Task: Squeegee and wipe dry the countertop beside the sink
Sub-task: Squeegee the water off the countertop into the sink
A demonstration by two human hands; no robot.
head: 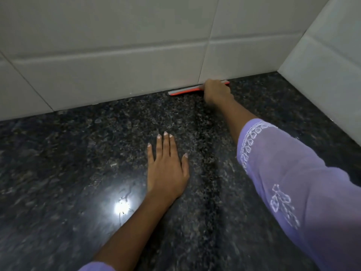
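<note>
A: Right, status?
B: Right hand [215, 91] clenched on squeegee [185, 91], blade at the wall tile [117, 71] joint. Left hand [167, 169] spread flat on countertop [58, 173].
A: Tip?
B: Probably pull straight back, even pressure.

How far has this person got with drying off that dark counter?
Early on. The right hand holds the orange squeegee against the tiled wall, set for a pull. The left hand rests flat. The countertop looks wet; no cloth is visible, so wiping remains.
</note>
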